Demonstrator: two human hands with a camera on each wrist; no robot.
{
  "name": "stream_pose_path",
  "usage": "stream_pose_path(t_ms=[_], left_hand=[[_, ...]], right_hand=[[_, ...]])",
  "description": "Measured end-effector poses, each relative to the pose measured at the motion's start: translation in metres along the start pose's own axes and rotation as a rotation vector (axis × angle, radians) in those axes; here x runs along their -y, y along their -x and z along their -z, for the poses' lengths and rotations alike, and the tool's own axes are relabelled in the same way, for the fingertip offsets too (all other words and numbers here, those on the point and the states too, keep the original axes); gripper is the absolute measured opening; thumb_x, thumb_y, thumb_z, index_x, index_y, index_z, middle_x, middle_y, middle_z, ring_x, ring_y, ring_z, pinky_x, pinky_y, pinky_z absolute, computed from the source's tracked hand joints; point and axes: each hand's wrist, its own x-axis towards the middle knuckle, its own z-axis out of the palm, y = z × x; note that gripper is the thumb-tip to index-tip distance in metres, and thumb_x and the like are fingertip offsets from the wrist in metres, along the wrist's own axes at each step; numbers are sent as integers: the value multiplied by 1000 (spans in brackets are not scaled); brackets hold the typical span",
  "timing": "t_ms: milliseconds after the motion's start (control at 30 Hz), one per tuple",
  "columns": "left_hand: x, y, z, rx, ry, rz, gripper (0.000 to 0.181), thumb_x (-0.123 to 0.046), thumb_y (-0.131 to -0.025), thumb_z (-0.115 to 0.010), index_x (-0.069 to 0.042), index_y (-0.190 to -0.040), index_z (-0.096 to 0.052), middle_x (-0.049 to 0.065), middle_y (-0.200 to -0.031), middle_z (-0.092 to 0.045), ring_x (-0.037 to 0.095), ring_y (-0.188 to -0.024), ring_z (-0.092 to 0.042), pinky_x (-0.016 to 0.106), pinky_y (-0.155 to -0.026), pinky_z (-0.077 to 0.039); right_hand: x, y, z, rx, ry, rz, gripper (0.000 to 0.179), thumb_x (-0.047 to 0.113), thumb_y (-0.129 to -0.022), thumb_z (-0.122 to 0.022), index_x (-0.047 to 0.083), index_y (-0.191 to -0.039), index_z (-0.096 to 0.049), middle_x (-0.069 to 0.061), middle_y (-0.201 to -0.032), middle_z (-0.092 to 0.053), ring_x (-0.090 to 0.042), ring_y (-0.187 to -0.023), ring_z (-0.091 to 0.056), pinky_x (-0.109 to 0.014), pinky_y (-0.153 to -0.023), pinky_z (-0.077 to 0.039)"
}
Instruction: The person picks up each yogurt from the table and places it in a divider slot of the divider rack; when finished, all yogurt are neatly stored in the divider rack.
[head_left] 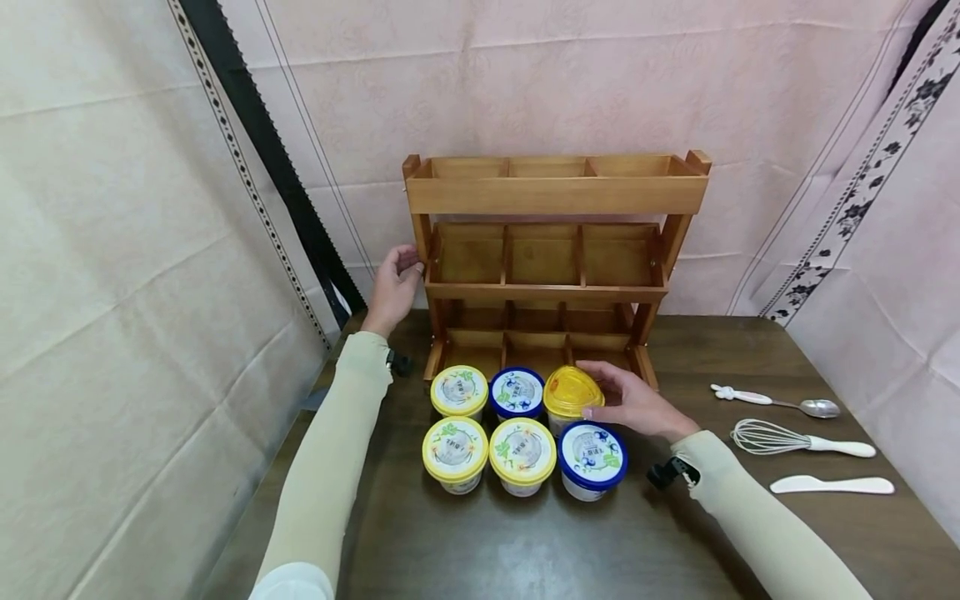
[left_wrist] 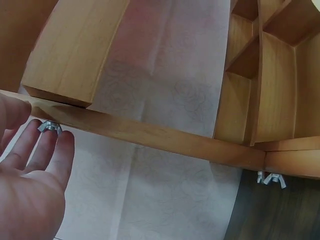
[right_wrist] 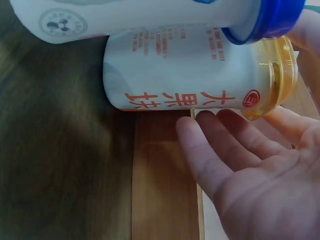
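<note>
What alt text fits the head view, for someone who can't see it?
A person's right hand curves around an amber-lidded cup beside five yellow- or blue-lidded tubs; the left hand is at the side of a wooden rack. A spoon, whisk and knife lie at right.

smooth wooden rack (head_left: 558, 197); glossy plastic amber lid (head_left: 573, 392); shiny metal wing nuts (left_wrist: 274, 179).

Dark counter (head_left: 487, 550): wooden rack (head_left: 555, 197) near the far edge, 6 tubs (head_left: 522, 450) before it, spoon (head_left: 757, 399), whisk (head_left: 806, 442) and knife (head_left: 832, 485) by the right edge
</note>
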Motion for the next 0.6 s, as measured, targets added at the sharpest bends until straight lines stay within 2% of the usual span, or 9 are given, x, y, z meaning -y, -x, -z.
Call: stream_pose_path(t_ms=[133,400,600], left_hand=[[4,-3,-3,-21,37,11,33,-8,-108,-58,-6,-140,-55,14,-141,-61,28,-136,-58,46,-119,-44],[8,-4,-2,-29,56,40,32,-9,-107,-61,-10,-139,-58,11,-140,-63,26,-135,-60,47,-114,-50],[7,-4,-2,-17,78,49,34,-9,-105,-63,-11,-138,-58,10,-140,-62,25,-135,-60,48,-113,-52]], right_hand=[[-1,-1,-1,24,-15,4,82,29,-89,-85,21,-159,-42,-10,-146,-60,-33,-127,-59,-26,-100,-55],[-6,-2,-2,-3,-5,14,81,29,-88,-87,23,-157,-45,-9,-146,-60,-32,-125,-60,-33,-101,-55],[-6,-1,0,-36,-27,26,78,27,-90,-85,22,-156,-46,-10,-147,-59,-33,-126,-60,-30,-100,-56]])
